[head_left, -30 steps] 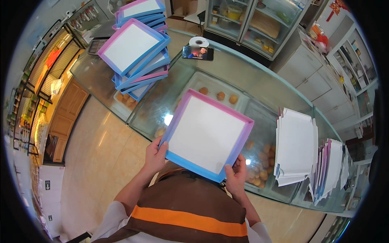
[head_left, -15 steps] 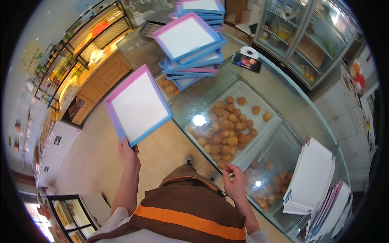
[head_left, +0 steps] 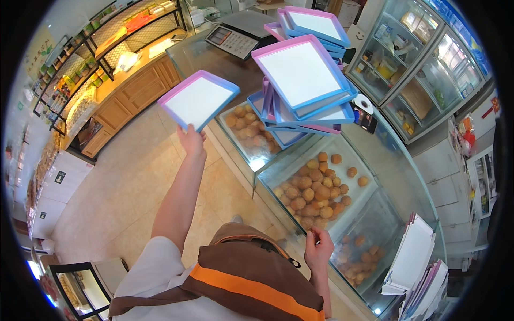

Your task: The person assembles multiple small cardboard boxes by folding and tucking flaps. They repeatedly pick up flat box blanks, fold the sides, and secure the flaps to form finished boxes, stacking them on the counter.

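While in left hand [head_left: 191, 141], plain-faced tray [head_left: 197, 101].

Glass counter [head_left: 399, 174], stacked trays [head_left: 302, 75], scale [head_left: 231, 41], flat cardboard [head_left: 409, 257]

brown apron [head_left: 225, 254], broad orange band [head_left: 251, 291] across it, pale short sleeve [head_left: 158, 262], brown strap [head_left: 155, 303], bare hands [head_left: 191, 142]

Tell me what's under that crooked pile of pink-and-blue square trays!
Under the crooked pile of pink-and-blue square trays is the clear glass counter. Through the glass, round brown balls show at the pile's lower left. Whatever lies straight beneath is hidden.
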`<state>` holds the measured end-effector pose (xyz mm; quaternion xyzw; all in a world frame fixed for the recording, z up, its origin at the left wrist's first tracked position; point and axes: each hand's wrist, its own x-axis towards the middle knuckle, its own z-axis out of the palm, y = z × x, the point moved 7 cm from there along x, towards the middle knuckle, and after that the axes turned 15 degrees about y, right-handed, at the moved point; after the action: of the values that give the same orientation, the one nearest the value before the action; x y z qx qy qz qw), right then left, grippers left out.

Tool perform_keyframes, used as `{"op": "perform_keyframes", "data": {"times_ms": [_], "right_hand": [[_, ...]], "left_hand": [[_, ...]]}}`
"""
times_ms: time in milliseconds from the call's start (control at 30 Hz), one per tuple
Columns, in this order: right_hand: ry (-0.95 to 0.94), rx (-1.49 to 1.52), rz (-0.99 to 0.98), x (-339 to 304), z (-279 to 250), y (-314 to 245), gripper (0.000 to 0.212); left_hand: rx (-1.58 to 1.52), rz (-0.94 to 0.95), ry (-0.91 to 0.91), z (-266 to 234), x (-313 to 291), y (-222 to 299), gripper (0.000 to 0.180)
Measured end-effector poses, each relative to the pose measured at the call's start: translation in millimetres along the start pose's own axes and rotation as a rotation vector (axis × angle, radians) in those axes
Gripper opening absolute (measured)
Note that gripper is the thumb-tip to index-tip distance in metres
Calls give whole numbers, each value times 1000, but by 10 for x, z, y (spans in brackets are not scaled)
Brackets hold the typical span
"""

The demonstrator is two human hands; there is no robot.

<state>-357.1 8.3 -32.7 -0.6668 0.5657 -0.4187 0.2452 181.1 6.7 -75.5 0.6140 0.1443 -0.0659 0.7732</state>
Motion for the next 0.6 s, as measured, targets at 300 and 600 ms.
{"op": "perform_keyframes", "data": {"times_ms": [300, 600], "right_hand": [[-112, 60, 50, -97, 1025, -703, 17], [-466, 213, -307, 318, 2350, -1891, 16]], "left_hand": [[271, -151, -409, 373, 490, -410, 46], [610, -403, -304, -2128, 619, -1282, 25]]}}
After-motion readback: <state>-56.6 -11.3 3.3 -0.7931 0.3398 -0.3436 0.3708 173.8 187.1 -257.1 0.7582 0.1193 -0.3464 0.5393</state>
